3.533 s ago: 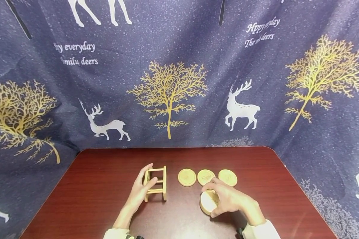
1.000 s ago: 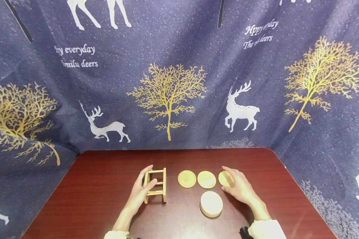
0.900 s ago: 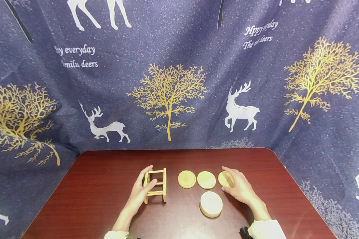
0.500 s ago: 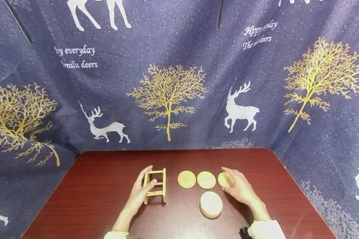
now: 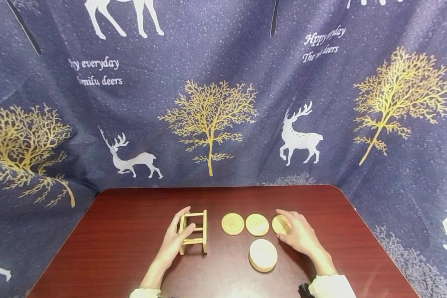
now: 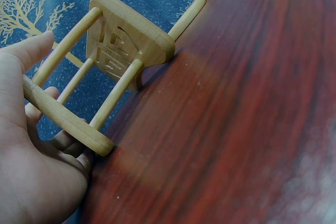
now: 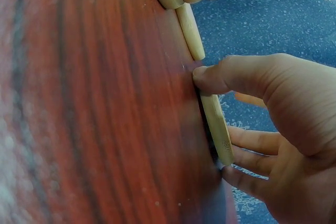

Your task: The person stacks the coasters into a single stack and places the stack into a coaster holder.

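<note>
My left hand (image 5: 170, 241) holds a small wooden coaster holder (image 5: 205, 231) by its left side panel, thumb laid over the top. Cut-out characters show on the far panel of the holder (image 6: 128, 35) in the left wrist view; rods join the two panels. On the right, my right hand (image 5: 301, 236) grips the rightmost round wooden coaster (image 5: 280, 224) by its rim. The right wrist view shows the thumb on one edge of that coaster (image 7: 216, 127) and fingers at the opposite edge. The coaster lies at the table top, perhaps slightly raised; I cannot tell.
Two more coasters lie flat in the same row, a middle one (image 5: 257, 224) and a left one (image 5: 232, 224). Nearer me stands a stack of coasters (image 5: 263, 255). All are on a dark red wooden table (image 5: 134, 207), with a blue printed cloth (image 5: 223, 62) hanging behind.
Since the oldest frame my right hand has let go of the stack and moved right and away to the rightmost coaster. Over the last second it has hardly moved. My left hand stays.
</note>
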### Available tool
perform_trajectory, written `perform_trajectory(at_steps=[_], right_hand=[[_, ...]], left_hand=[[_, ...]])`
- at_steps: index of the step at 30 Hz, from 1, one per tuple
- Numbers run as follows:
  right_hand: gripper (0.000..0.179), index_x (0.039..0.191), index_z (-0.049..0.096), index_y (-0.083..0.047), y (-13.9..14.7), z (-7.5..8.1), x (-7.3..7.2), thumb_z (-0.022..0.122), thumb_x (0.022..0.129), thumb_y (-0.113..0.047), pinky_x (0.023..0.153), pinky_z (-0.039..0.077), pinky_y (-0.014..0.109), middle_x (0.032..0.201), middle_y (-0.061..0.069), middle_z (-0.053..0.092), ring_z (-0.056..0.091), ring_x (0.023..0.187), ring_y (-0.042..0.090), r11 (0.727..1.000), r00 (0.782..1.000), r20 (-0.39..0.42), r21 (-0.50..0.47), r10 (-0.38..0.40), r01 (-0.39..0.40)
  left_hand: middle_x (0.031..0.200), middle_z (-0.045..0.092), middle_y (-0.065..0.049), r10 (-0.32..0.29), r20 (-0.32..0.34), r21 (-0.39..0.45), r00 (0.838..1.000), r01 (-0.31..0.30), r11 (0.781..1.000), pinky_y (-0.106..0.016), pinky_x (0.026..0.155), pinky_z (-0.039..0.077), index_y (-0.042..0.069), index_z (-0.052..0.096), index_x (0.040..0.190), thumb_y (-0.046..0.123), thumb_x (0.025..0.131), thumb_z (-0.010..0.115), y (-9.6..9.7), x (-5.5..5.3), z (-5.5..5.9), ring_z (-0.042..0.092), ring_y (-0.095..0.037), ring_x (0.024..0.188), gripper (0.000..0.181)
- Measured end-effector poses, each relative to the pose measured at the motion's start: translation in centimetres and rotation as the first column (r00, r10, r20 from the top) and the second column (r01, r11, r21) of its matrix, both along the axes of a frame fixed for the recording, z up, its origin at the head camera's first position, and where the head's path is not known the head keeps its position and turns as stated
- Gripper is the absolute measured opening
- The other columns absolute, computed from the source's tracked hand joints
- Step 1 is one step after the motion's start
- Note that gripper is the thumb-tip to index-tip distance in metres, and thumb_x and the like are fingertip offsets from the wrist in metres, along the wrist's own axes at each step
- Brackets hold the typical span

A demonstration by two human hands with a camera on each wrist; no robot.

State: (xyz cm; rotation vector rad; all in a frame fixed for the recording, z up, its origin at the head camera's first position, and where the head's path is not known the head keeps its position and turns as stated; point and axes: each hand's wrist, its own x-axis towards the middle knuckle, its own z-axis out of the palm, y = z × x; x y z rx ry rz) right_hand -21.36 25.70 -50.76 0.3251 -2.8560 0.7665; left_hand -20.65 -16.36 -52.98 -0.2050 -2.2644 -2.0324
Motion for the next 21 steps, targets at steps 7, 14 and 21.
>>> perform_trajectory(at_steps=[7, 14, 21], right_hand=[[0.077, 0.148, 0.071, -0.012, 0.08, 0.01, -0.04, 0.099, 0.077, -0.018, 0.091, 0.056, 0.067, 0.131, 0.018, 0.070, 0.064, 0.123, 0.043, 1.000, 0.999, -0.030, 0.009, -0.016, 0.016], [0.076, 0.145, 0.073, -0.008, 0.10, 0.02, 0.05, 0.099, 0.074, -0.018, 0.094, 0.053, 0.066, 0.126, 0.018, 0.069, 0.064, 0.118, 0.043, 1.000, 0.997, -0.072, 0.010, -0.013, 0.014], [0.075, 0.143, 0.074, -0.007, -0.19, 0.15, 0.04, 0.098, 0.073, -0.020, 0.090, 0.053, 0.063, 0.124, 0.014, 0.068, 0.064, 0.115, 0.040, 1.000, 0.995, -0.096, 0.001, -0.013, 0.013]], left_hand=[[0.174, 0.043, -0.012, -0.003, 0.012, 0.001, 1.000, 0.003, 1.000, -0.039, 0.112, 0.046, 0.012, 0.049, 0.165, 0.014, 0.107, 0.072, -0.01, -0.02, 0.02, 0.037, -0.035, 0.156, 0.063], [0.173, 0.044, -0.012, 0.003, 0.018, -0.001, 1.000, -0.003, 1.000, -0.032, 0.110, 0.047, 0.014, 0.050, 0.165, 0.011, 0.107, 0.071, -0.02, -0.02, 0.02, 0.039, -0.035, 0.155, 0.062], [0.173, 0.043, -0.014, 0.007, 0.022, 0.000, 1.000, -0.007, 1.000, -0.039, 0.113, 0.045, 0.011, 0.049, 0.165, 0.011, 0.107, 0.071, 0.02, 0.10, 0.22, 0.039, -0.035, 0.155, 0.062]])
